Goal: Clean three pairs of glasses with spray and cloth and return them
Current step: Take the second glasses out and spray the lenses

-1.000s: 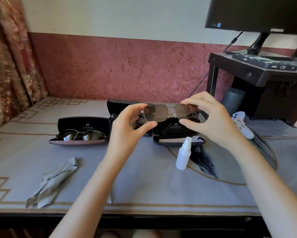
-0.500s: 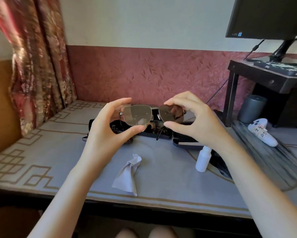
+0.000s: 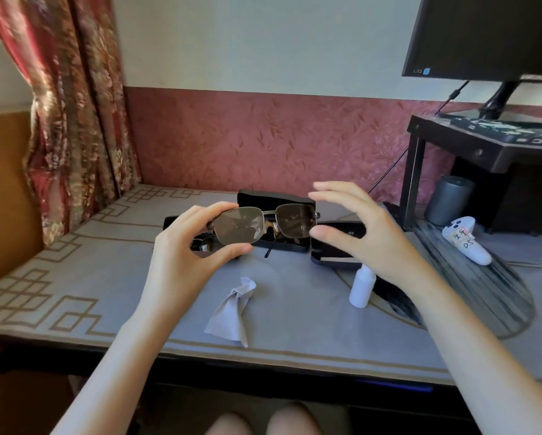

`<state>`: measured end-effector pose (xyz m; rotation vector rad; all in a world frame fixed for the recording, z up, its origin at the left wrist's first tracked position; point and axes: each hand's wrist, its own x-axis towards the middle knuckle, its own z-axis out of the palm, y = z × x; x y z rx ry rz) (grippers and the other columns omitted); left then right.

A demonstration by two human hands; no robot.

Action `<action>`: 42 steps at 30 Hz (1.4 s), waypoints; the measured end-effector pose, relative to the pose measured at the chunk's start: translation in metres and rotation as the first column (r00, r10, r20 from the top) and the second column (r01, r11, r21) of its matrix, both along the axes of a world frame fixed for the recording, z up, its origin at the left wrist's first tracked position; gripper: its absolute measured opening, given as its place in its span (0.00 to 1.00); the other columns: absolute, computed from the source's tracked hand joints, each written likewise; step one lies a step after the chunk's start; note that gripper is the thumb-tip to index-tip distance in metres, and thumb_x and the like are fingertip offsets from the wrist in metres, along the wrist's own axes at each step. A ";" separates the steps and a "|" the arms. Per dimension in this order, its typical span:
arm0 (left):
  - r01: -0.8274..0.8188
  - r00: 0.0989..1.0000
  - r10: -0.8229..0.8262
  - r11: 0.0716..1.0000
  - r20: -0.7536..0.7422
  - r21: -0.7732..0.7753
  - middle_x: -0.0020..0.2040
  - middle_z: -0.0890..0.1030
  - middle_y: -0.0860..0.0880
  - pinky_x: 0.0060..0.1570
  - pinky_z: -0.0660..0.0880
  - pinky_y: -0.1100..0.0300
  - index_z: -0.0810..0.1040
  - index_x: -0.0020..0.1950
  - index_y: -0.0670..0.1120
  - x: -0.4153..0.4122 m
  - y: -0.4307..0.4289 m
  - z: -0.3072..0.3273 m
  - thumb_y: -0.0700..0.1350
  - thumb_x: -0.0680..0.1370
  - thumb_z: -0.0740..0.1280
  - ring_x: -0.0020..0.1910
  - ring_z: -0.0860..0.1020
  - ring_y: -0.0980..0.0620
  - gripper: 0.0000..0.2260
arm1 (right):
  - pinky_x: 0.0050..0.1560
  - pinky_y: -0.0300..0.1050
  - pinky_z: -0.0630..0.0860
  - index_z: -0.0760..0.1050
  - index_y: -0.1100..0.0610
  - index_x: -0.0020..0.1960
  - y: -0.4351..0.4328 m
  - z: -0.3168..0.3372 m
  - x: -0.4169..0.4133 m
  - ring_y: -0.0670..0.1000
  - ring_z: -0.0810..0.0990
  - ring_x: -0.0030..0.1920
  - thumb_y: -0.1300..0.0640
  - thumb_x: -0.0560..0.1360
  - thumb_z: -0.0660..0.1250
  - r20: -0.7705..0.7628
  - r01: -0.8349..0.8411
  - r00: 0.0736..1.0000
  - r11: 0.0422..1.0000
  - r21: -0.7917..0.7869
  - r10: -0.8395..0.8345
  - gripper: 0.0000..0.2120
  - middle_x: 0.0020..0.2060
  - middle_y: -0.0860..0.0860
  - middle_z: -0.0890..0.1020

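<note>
Up above the worktop, the left hand pinches a pair of glasses by the lens on its own side, fingers over the top rim and thumb under the bottom rim. The glasses are held level, their long axis running from 9 to 3 o'clock, tinted lenses facing the camera and one temple tip hanging down toward 6. The right hand is spread wide at 3 o'clock of the frame, fingers curved, thumb tip just beside the other lens; whether it touches cannot be told, and it grips nothing.

Behind the glasses stand open black cases, and one more case lies at 4 o'clock with small pale lettering inside its lid, too small to read. At 6 o'clock a crumpled grey cloth lies on the worktop, and a white spray bottle stands upright at 5. Far toward 3 o'clock lies a white controller with handwritten marks, "DS" among them.
</note>
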<state>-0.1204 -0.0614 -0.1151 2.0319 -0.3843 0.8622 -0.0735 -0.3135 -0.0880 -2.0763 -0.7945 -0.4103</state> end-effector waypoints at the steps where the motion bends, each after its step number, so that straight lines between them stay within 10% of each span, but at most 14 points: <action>1: -0.001 1.000 0.001 1.000 0.007 -0.006 0.46 0.79 0.61 0.54 0.73 0.63 0.79 0.58 0.56 -0.001 0.000 -0.001 0.46 0.67 0.79 0.48 0.78 0.56 0.22 | 0.69 0.35 0.60 0.76 0.49 0.64 -0.010 -0.004 -0.001 0.38 0.68 0.68 0.45 0.71 0.69 -0.029 0.036 0.999 0.999 0.020 -0.036 0.22 0.67 0.41 0.72; 4: -0.005 1.000 0.005 1.000 0.011 -0.025 0.46 0.79 0.60 0.50 0.71 0.72 0.78 0.57 0.59 -0.004 0.000 -0.002 0.44 0.67 0.78 0.49 0.78 0.55 0.22 | 0.70 0.43 0.64 0.71 0.44 0.67 -0.040 -0.025 -0.004 0.41 0.70 0.68 0.39 0.72 0.68 -0.126 0.114 0.986 0.992 0.045 -0.107 0.25 0.68 0.38 0.69; 9: 0.004 1.000 -0.004 1.000 0.026 -0.026 0.45 0.79 0.55 0.46 0.69 0.79 0.78 0.56 0.56 -0.007 -0.005 -0.004 0.39 0.66 0.79 0.48 0.76 0.58 0.23 | 0.55 0.23 0.68 0.65 0.43 0.69 -0.061 -0.063 -0.011 0.40 0.73 0.63 0.54 0.70 0.75 -0.411 0.230 0.890 0.973 0.025 -0.200 0.31 0.65 0.43 0.72; 12: -0.020 1.000 0.020 1.000 0.021 -0.010 0.45 0.79 0.49 0.46 0.67 0.79 0.78 0.57 0.55 -0.007 -0.007 -0.005 0.40 0.66 0.79 0.48 0.76 0.57 0.23 | 0.63 0.39 0.72 0.67 0.39 0.63 -0.063 -0.084 -0.010 0.41 0.75 0.62 0.59 0.71 0.74 -0.487 0.229 0.854 0.973 0.036 -0.183 0.27 0.63 0.41 0.75; 20: -0.046 0.999 0.046 0.999 0.015 -0.016 0.46 0.79 0.52 0.50 0.64 0.77 0.79 0.57 0.56 -0.009 -0.006 -0.008 0.44 0.66 0.78 0.49 0.75 0.60 0.22 | 0.53 0.45 0.76 0.72 0.56 0.60 -0.042 -0.083 -0.020 0.51 0.83 0.51 0.52 0.75 0.70 -0.511 0.146 0.859 0.934 0.325 0.043 0.17 0.49 0.49 0.84; 27: -0.055 0.998 0.055 0.998 0.015 -0.037 0.47 0.78 0.53 0.52 0.65 0.76 0.78 0.58 0.57 -0.010 -0.002 -0.009 0.51 0.65 0.75 0.48 0.75 0.62 0.21 | 0.37 0.49 0.77 0.69 0.61 0.67 -0.020 -0.066 -0.024 0.52 0.73 0.31 0.56 0.76 0.60 -0.485 -0.033 0.608 0.630 0.776 0.629 0.21 0.40 0.57 0.76; 36: -0.074 0.997 0.074 0.997 0.022 0.004 0.47 0.79 0.52 0.52 0.64 0.77 0.79 0.58 0.55 -0.011 0.001 -0.011 0.49 0.66 0.76 0.49 0.75 0.62 0.21 | 0.24 0.38 0.69 0.68 0.46 0.70 -0.011 -0.064 -0.026 0.47 0.70 0.27 0.56 0.77 0.57 -0.399 -0.073 0.606 0.547 0.834 0.689 0.22 0.38 0.54 0.75; 42: -0.082 0.997 0.082 0.997 0.010 -0.002 0.48 0.78 0.55 0.53 0.65 0.76 0.78 0.58 0.56 -0.012 0.002 -0.013 0.51 0.66 0.75 0.49 0.75 0.62 0.21 | 0.20 0.37 0.61 0.68 0.40 0.69 -0.007 -0.052 -0.034 0.47 0.64 0.24 0.59 0.74 0.60 -0.449 -0.094 0.665 0.662 0.743 0.598 0.26 0.35 0.53 0.71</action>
